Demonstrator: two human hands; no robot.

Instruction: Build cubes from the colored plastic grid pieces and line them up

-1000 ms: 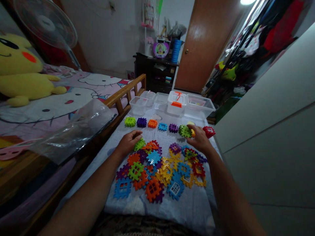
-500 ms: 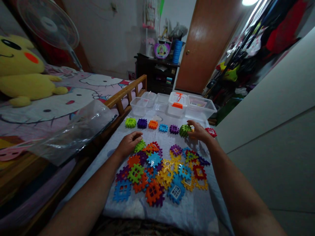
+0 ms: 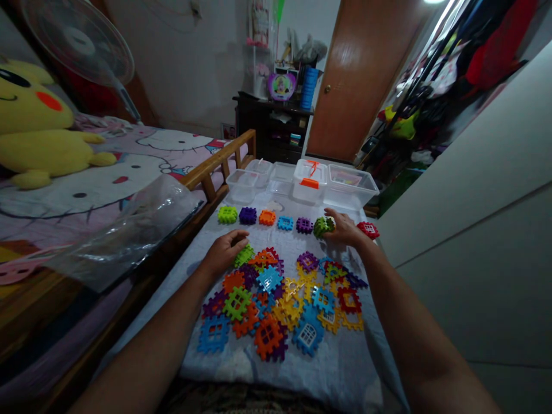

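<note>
My left hand (image 3: pixel 224 251) lies at the far left of a loose pile of plastic interlocking block pieces, fingers loosely bent and apart, holding nothing visible. Beside its fingertips is a lime green piece (image 3: pixel 244 256). Blue, orange, purple, yellow and red pieces, some with window grids, overlap in the pile, such as an orange window piece (image 3: pixel 268 337). Beyond it stands a row of small colour-sorted stacks. My right hand (image 3: pixel 344 227) is closed around the right side of the green stack (image 3: pixel 322 227), partly covering it. A red stack (image 3: pixel 368 230) sits right of that hand.
Clear plastic boxes (image 3: pixel 241 185) line the far end of the cloth-covered table (image 3: pixel 224 368), one with an orange-latched lid (image 3: pixel 309 183). A wooden bed rail (image 3: pixel 219 161) borders the left side, with a clear bag (image 3: pixel 142 224) over it. A white cabinet (image 3: pixel 483 241) is close on the right.
My right hand has shifted slightly left, closer around the green stack. The yellow-orange bit seen under its fingers before is now hidden. The left hand stays in place; the view has moved slightly.
</note>
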